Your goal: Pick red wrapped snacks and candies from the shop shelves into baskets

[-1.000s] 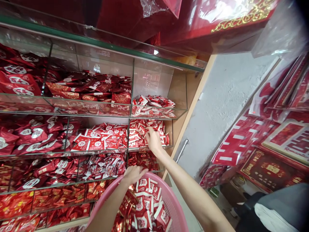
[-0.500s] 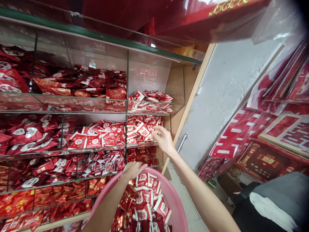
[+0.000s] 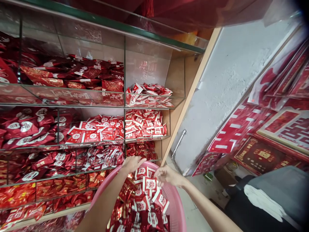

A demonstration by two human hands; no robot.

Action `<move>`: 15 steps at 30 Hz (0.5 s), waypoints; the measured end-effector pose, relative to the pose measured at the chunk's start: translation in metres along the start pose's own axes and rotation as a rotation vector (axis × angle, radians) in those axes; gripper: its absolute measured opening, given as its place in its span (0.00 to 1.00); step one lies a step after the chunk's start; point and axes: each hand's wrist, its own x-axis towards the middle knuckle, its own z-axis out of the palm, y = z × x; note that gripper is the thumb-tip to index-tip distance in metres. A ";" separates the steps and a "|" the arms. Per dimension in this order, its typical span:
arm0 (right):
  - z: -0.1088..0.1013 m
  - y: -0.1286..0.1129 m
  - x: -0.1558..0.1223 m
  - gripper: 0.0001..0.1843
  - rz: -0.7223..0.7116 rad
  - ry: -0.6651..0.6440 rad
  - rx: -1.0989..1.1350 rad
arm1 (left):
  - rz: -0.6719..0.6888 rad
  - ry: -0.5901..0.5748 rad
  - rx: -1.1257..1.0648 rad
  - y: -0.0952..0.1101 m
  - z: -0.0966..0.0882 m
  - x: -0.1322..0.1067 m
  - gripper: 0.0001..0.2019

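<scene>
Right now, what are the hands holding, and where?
The left hand holds the basket by its far rim; the right hand is at the right edge of a packet, grip unclear.

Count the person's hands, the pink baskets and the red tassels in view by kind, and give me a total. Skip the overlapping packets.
Left hand and right hand: 2
Pink basket: 1
Red tassel: 1
Total: 4

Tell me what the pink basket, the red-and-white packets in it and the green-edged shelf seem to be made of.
Pink basket: probably plastic, with a slight sheen; its wall is perforated.
Red-and-white packets: likely thin plastic film, somewhat glossy, with flat, sealed-looking ends.
Green-edged shelf: apparently glass, smooth, green-tinted at the edge; clear acrylic is possible.
</scene>
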 end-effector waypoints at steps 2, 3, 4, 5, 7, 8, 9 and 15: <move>-0.001 0.012 -0.002 0.16 0.098 -0.028 0.032 | 0.007 0.009 0.006 0.000 0.000 0.000 0.36; -0.001 0.017 -0.002 0.17 0.143 -0.045 0.047 | 0.010 0.014 0.009 -0.001 0.000 0.000 0.36; -0.001 0.020 -0.001 0.17 0.183 -0.060 0.059 | 0.012 0.016 0.010 -0.001 0.000 0.000 0.37; -0.001 0.023 -0.001 0.17 0.215 -0.065 0.065 | 0.013 0.018 0.011 -0.001 0.001 0.000 0.37; 0.000 0.027 0.002 0.16 0.254 -0.050 0.054 | 0.008 0.016 0.009 -0.001 0.001 0.000 0.37; 0.000 0.028 0.004 0.15 0.264 -0.030 0.044 | 0.005 0.012 0.005 -0.001 0.001 0.000 0.37; 0.001 0.028 0.006 0.14 0.274 -0.004 0.033 | 0.005 0.008 -0.001 -0.001 0.001 0.000 0.37; -0.001 0.009 0.009 0.09 0.279 0.190 -0.259 | -0.004 0.009 -0.016 -0.001 0.002 -0.001 0.37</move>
